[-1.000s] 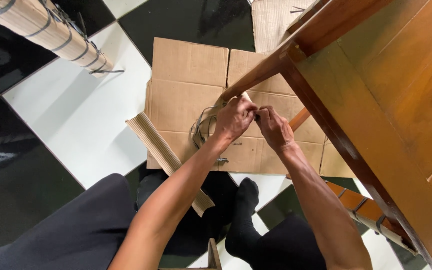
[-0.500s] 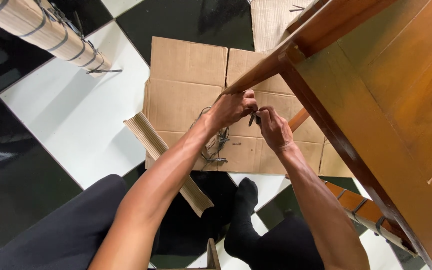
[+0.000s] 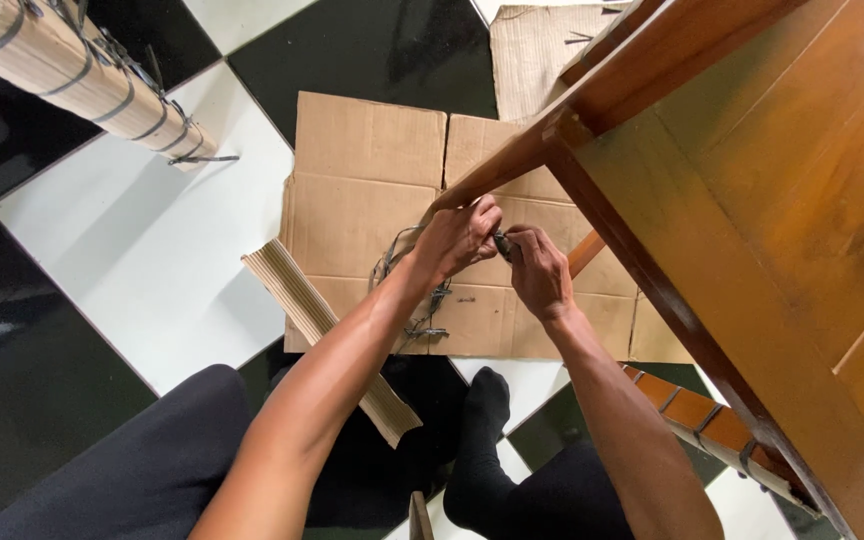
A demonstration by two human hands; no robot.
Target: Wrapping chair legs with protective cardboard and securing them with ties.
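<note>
Nearest, below the near edge of the flattened cardboard sheet (image 3: pixel 372 150), a dark-trousered knee (image 3: pixel 152 450) and a black-socked foot (image 3: pixel 482 440) on the black-and-white tiled floor (image 3: pixel 152 230). Just beyond, slanting off the sheet's near left corner, a ribbed cardboard strip (image 3: pixel 322 330). Over the middle of the sheet, left hand (image 3: pixel 457 240) and right hand (image 3: pixel 537 270) brought close together, fingertips of both pinched on the end of a dark tie (image 3: pixel 502 243), nothing else in either grasp. Under the left wrist, lying on the sheet, a loose tangle of straps (image 3: pixel 417 290), seemingly running up to that pinched end. Right above the hands, crossing the sheet's right half on a slant, a bare wooden leg (image 3: pixel 512 160) joined to the big brown wooden panel (image 3: pixel 772 200) that covers the sheet's right side. By the look of it, mid-fastening or mid-loosening of the tie at that leg; cannot tell which. Calls for a steady two-handed pinch, the end kept tight against the wood, and care not to snag the tangle beneath. Off the sheet's near right corner, a padded rail (image 3: pixel 712 420) ringed with bands. Farthest, well off the sheet's far left corner, a wrapped leg (image 3: pixel 82 80) bound in ribbed cardboard and dark bands.
</note>
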